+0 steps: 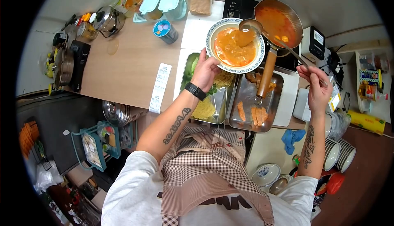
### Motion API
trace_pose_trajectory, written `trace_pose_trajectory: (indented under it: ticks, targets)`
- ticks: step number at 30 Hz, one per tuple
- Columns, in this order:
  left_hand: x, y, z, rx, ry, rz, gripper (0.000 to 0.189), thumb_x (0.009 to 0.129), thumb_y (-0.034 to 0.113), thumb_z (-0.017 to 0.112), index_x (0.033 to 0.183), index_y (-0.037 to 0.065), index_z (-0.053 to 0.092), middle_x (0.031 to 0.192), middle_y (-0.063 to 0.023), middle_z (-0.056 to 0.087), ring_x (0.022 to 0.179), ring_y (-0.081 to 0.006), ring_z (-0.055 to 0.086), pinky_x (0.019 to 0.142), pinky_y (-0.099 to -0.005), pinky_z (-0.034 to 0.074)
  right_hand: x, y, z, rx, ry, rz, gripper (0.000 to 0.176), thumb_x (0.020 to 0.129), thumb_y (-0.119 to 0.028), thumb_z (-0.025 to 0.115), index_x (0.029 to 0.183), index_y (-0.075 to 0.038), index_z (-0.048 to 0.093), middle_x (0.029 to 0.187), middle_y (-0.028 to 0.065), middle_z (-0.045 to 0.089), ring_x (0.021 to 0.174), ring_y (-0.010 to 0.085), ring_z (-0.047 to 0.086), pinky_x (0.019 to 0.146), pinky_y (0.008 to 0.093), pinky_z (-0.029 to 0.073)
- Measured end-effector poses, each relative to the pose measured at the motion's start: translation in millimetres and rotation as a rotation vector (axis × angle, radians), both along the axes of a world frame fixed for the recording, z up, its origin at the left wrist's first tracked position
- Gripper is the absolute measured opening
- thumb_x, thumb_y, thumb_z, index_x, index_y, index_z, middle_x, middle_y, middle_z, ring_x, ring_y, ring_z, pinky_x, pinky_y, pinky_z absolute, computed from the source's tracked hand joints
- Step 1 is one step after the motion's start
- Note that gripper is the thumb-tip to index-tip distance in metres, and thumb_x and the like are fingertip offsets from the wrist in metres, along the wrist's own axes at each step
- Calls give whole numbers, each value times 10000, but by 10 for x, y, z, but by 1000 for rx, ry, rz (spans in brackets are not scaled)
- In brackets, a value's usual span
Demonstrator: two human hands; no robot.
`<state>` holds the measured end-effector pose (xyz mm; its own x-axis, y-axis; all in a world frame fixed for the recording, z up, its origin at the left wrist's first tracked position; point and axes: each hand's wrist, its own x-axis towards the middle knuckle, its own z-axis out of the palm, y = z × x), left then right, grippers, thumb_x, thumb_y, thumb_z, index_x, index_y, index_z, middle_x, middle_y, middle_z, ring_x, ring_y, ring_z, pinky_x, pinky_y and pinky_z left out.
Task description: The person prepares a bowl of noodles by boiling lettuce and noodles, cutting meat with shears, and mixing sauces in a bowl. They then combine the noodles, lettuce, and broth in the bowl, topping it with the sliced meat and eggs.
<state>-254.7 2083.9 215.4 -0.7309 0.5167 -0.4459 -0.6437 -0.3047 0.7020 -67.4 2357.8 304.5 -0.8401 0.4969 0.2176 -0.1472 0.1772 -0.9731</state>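
My left hand [206, 69] grips the rim of a white bowl with a blue patterned edge [210, 29], which holds orange soup [230, 49]. My right hand [316, 80] is closed round the handle of a metal ladle [293, 53]. The ladle's cup is over the bowl, with broth in it. Behind and to the right, a pan [298, 19] of red-orange broth sits on a black cooker [238, 7], its wooden handle [268, 73] pointing toward me. Below the bowl are a tray of greens and noodles [204, 107] and a tray of orange meat strips [242, 124].
A paper receipt [160, 87] and a blue-lidded can [165, 32] are on the wooden counter [127, 66]. Lidded containers [172, 4] stand at the back. A blue cloth [292, 140] and stacked bowls [338, 155] are at the lower right.
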Motion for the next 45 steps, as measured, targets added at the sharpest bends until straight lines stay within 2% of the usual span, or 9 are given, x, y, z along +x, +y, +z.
trace_pose_trajectory:
  ticks: [8,18,21,23,25,28,34,38,45]
  targets:
    - [-46,-148,-66,-5,21,27,550,852,25,508,1376,164,420,1124,11,586,890,-84,552,769,-283,432,22,308,-423,80,115,-252,259,1029,-63,467,1190,84,606,1125,227,665,1054,305,674,953,388,550]
    - [-131,-1012,-48,28,54,56,570,863,17,489,1412,138,397,1232,-14,580,1040,-150,586,909,-336,462,-114,-148,-689,-338,-108,-509,477,1025,-167,519,1409,62,354,1207,240,614,1128,281,639,921,341,541]
    - [-244,-1403,19,65,49,73,522,856,-34,495,1351,111,420,1244,-45,549,1091,-158,562,952,-343,458,345,-991,-730,-132,-245,-702,475,1000,-205,579,1374,18,388,1081,109,624,945,170,628,768,264,503]
    - [-352,-1727,-64,37,50,34,550,857,1,505,1384,127,406,1267,-33,548,1106,-150,554,963,-343,444,597,-1760,-916,137,-360,-626,325,923,-152,667,1186,-3,548,984,22,581,849,90,535,744,221,460]
    - [-482,-2025,-110,11,57,-5,581,857,25,507,1415,140,391,1297,-24,544,1127,-149,549,984,-349,429,504,-2571,-740,384,-781,-420,316,803,-163,766,1023,-5,603,1016,109,624,896,249,604,819,354,493]
    - [-616,-2420,-85,1,46,-6,575,859,20,510,1411,130,389,1284,-31,540,1118,-149,548,979,-347,433,316,-3242,-817,786,-903,-261,457,776,-112,754,1150,9,522,1034,202,570,964,406,576,847,459,479]
    - [-896,-3099,-288,-28,39,9,552,868,1,502,1396,107,383,1277,-58,535,1120,-173,553,946,-357,464,529,-3369,-999,598,-1028,-383,571,845,-18,589,1391,16,423,1282,269,563,1114,434,581,965,439,475]
    - [-1005,-3414,-536,-9,6,63,561,878,3,506,1412,107,369,1293,-58,533,1131,-178,553,943,-360,469,543,-3446,-353,381,-1185,-461,406,832,-44,609,1231,35,593,1079,196,644,865,270,655,790,360,525]
    - [-1082,-3693,-741,26,-41,159,604,862,-32,501,1432,115,366,1336,-67,503,1181,-194,527,984,-385,459,-1234,-4146,53,823,-799,66,299,842,-68,618,1135,-33,659,986,184,679,864,369,656,780,440,524]
